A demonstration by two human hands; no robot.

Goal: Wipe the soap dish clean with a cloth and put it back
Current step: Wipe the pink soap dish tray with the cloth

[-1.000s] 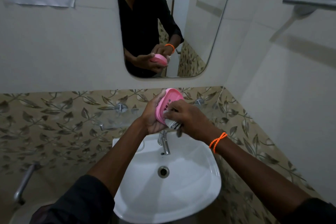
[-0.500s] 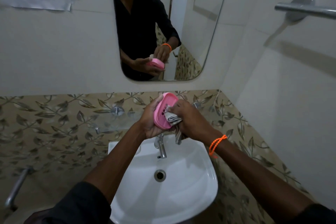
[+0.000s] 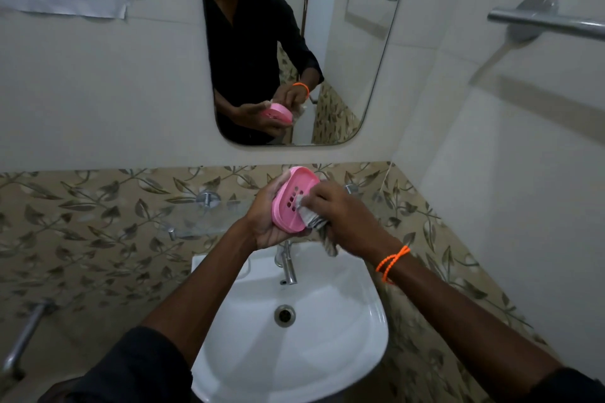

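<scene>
Pink oval soap dish with slotted drain holes, centre frame, tilted on edge with its hollow facing right; crumpled grey-white striped cloth pressed against its inner face, tail hanging lower right.

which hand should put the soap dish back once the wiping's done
Left, probably. The left hand already cups the soap dish from behind, above the sink, while the right hand is full of cloth.

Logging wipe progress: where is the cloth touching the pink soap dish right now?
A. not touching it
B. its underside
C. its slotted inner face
C: the right hand presses the cloth onto the slotted inside of the soap dish, held by the left hand.
</scene>
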